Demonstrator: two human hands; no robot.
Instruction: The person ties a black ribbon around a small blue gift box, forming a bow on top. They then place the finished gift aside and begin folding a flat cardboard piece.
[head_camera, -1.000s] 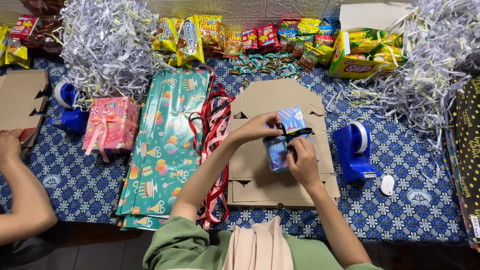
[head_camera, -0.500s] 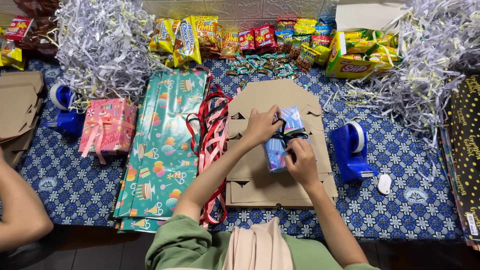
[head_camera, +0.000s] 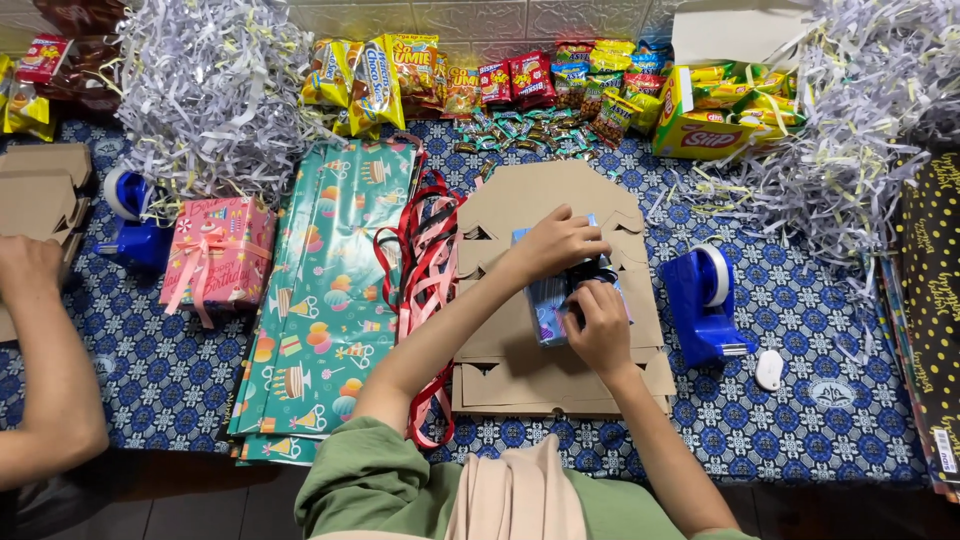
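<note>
Near the middle of the desk (head_camera: 180, 370), which wears a blue patterned cloth, a small box wrapped in blue printed paper (head_camera: 549, 305) lies on a stack of flat brown cardboard box blanks (head_camera: 520, 370). The left hand (head_camera: 555, 245) rests on the box's top, its fingers curled down over the far edge and pressing a dark ribbon (head_camera: 598, 272) that crosses the paper. The right hand (head_camera: 600, 325) sits just beside it on the near side, fingers closed and pinching the same ribbon against the box.

Left of the cardboard lies a loose tangle of red ribbon (head_camera: 425, 260), then a pile of teal gift-wrap sheets printed with cakes (head_camera: 325, 300), then a pink wrapped gift box with a pink bow (head_camera: 218, 250). A blue tape dispenser (head_camera: 703, 305) stands right of the cardboard. Snack packets (head_camera: 500, 80) line the far edge, flanked by heaps of shredded white paper (head_camera: 205, 85). Another person's hand (head_camera: 28, 270) rests at the left edge.
</note>
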